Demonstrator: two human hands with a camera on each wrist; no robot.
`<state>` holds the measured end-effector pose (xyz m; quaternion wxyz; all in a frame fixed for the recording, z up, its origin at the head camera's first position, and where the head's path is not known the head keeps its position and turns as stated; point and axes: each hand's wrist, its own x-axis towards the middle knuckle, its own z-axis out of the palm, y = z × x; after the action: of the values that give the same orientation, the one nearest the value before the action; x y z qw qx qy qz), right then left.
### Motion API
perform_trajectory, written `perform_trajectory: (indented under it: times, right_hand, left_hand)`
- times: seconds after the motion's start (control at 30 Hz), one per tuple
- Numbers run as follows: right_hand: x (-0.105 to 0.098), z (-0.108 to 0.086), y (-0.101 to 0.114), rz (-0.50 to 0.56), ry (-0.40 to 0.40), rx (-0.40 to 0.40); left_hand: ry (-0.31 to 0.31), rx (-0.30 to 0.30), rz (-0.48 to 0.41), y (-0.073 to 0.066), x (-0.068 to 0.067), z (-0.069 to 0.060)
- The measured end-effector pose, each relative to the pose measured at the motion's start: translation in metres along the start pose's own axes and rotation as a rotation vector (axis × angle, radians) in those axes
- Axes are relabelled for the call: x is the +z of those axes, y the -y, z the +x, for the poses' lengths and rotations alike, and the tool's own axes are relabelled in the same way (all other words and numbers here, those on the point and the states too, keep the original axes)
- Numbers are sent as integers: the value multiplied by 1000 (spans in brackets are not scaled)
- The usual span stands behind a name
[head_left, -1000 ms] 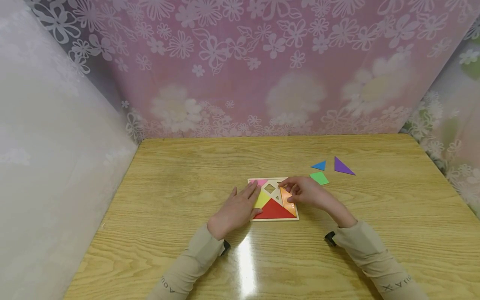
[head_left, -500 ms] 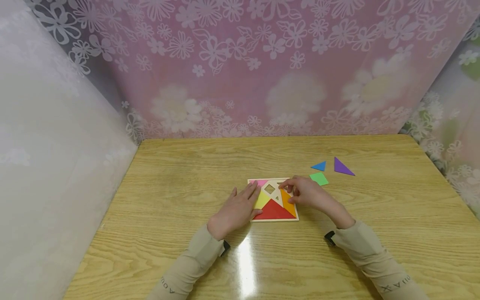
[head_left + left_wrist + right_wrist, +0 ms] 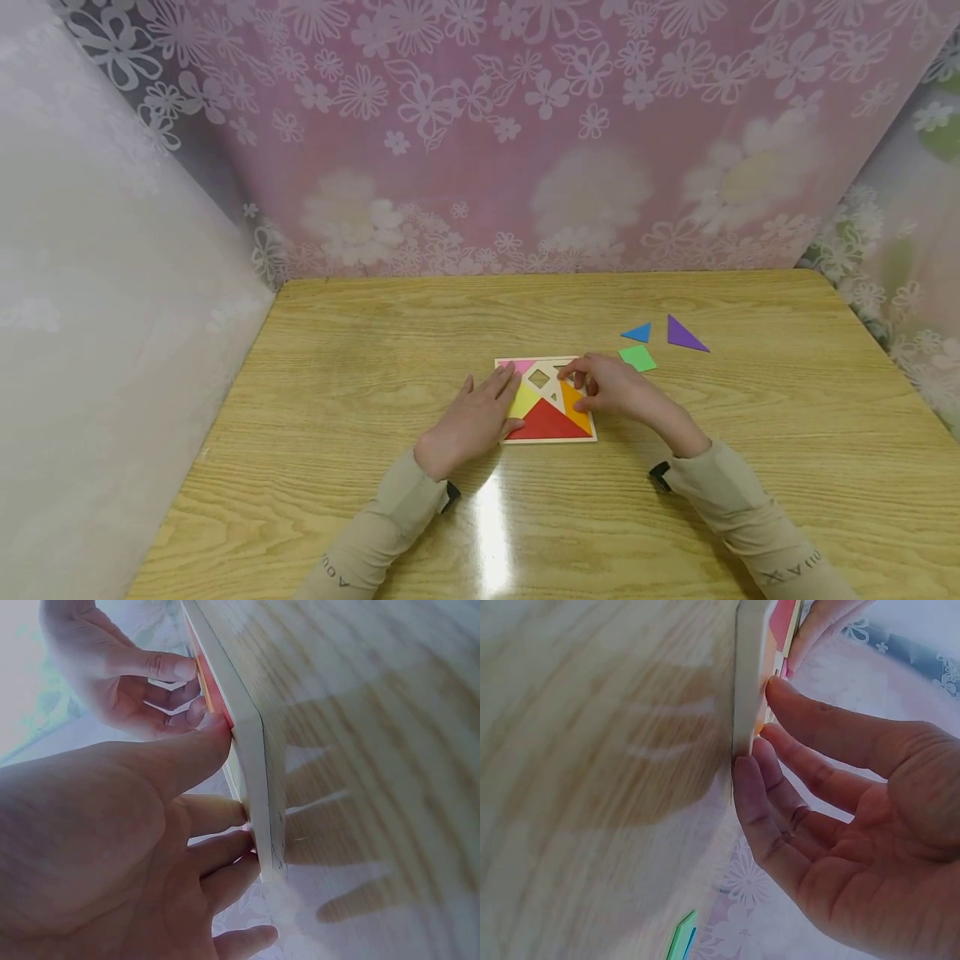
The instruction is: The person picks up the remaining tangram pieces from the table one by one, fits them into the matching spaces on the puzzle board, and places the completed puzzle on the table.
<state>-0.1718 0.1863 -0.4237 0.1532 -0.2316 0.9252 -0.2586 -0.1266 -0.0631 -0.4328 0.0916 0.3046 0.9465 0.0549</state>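
Your board (image 3: 253, 757) holds four; three loose pieces (image 3: 637, 358) (far right) remain. Right hand (image 3: 618, 387) pinches orange piece (image 3: 574, 407), left hand (image 3: 472, 417) straight-fingered.

On table (image 3: 360, 350): board (image 3: 555, 387) | across board's left part: left hand (image 3: 474, 417) | over board's right part, at side triangle (image 3: 572, 400): right hand (image 3: 618, 388) | in board, along near edge: front triangle (image 3: 546, 422) | beyond right hand, on table: four-sided piece (image 3: 638, 358) | just behind that: small triangle (image 3: 639, 333) | right of small triangle: long triangle (image 3: 682, 336) | behind table: curtain (image 3: 450, 183)
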Motion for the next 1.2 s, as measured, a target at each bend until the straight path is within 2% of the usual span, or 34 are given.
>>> perform_trajectory:
  times: [0.3, 0.43, 0.63, 0.73, 0.87, 1.0, 1.2]
  right_hand:
    - [1, -6, 0, 84, -133, -1]
    - [2, -9, 1, 94, -160, -9]
    - [-4, -14, -5, 67, -237, -15]
    - [-12, -17, -14, 37, -290, -37]
    - [-21, -19, -29, -24, -336, -20]
    - [-29, -21, -45, -93, -325, 36]
    - [-39, -21, -59, -240, -227, 74]
  left_hand:
    - [6, -6, -24, 0, -1, -1]
    - [8, -8, -31, 0, -1, -1]
    - [-6, 0, -23, 0, 0, -1]
    - [-13, 5, -26, 1, 1, -1]
    - [-17, 10, -32, 1, 1, -2]
    - [-16, 9, -37, 1, 0, -2]
    - [-14, 8, -37, 1, 0, -2]
